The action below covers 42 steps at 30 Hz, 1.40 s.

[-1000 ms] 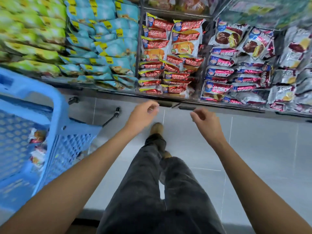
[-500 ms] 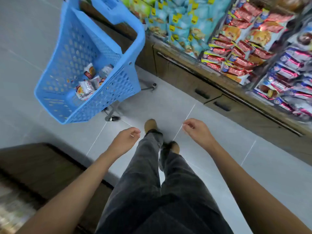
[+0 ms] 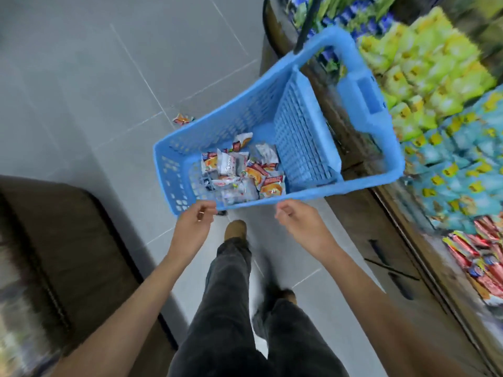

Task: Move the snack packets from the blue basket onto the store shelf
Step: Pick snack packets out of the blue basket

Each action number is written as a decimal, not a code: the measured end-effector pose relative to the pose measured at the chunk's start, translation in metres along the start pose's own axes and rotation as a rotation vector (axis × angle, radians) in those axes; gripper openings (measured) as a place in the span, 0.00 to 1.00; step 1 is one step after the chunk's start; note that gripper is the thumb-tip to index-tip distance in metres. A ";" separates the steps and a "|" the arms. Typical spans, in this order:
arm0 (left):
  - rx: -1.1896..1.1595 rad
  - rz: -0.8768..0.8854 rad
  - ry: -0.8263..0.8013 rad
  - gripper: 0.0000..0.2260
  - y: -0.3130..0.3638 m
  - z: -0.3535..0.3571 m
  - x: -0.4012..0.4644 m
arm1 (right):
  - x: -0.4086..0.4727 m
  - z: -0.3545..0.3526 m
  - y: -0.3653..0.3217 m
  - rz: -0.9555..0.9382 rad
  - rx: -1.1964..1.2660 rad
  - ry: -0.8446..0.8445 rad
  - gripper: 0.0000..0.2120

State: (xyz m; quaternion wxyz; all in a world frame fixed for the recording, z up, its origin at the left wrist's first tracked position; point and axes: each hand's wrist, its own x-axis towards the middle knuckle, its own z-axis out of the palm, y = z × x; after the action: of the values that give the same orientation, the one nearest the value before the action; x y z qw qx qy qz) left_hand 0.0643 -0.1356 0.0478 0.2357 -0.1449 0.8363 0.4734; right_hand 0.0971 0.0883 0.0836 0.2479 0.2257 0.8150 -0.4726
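A shopper stands over the blue basket (image 3: 353, 183), both hands just short of its near rim. The left hand (image 3: 194, 227) and right hand (image 3: 302, 224) hang loosely curled, holding nothing. Snack packets (image 3: 242, 172) lie heaped on the basket's floor (one stray packet (image 3: 183, 119) lies on the tiles beyond its far side). The store shelf (image 3: 446, 137) runs beside the basket.

A basket (image 3: 174, 170) stands on the floor (image 3: 81, 77) ahead of the person, with snack packets (image 3: 242, 175) heaped in its near end. The store shelf (image 3: 441, 148) runs along its right. One stray packet (image 3: 183, 119) lies on the floor beyond the basket's left side.
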 end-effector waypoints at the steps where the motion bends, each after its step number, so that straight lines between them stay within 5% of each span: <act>1: -0.015 -0.010 -0.014 0.09 0.004 -0.004 0.026 | 0.019 0.003 -0.014 -0.023 -0.017 -0.011 0.08; 6: 0.098 -0.093 -0.215 0.05 0.008 0.007 0.151 | 0.106 0.014 -0.049 0.013 -0.100 -0.034 0.08; 9: 0.221 -0.133 -0.271 0.12 -0.007 0.028 0.199 | 0.151 0.014 -0.041 0.067 -0.246 -0.029 0.09; 13: 0.289 -0.190 -0.203 0.17 -0.028 0.059 0.234 | 0.193 0.015 -0.017 0.156 -0.364 -0.005 0.18; 18: 0.242 -0.291 -0.090 0.30 -0.046 0.089 0.268 | 0.223 0.026 0.010 0.210 -0.359 -0.058 0.10; 24: 0.192 -0.338 -0.059 0.23 -0.063 0.105 0.284 | 0.241 0.044 0.019 0.251 -0.198 -0.091 0.10; 27: 0.147 -0.240 -0.083 0.11 -0.061 0.102 0.278 | 0.241 0.048 0.021 0.257 -0.176 -0.118 0.10; 31: 0.027 0.048 -0.015 0.07 -0.048 0.097 0.243 | 0.239 0.054 0.020 0.358 0.012 -0.139 0.11; 36: 0.181 0.391 -0.068 0.06 -0.030 0.089 0.186 | 0.235 0.065 0.012 0.610 0.666 -0.256 0.27; 42: -0.020 0.234 -0.411 0.06 -0.018 0.077 0.182 | 0.231 0.066 0.013 0.506 0.842 -0.241 0.16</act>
State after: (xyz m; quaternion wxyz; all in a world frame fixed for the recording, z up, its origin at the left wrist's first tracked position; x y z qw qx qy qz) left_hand -0.0613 -0.0822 -0.0962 0.3433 0.0501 0.7770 0.5252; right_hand -0.0618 0.0665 -0.0965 0.3344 0.4406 0.4390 -0.7080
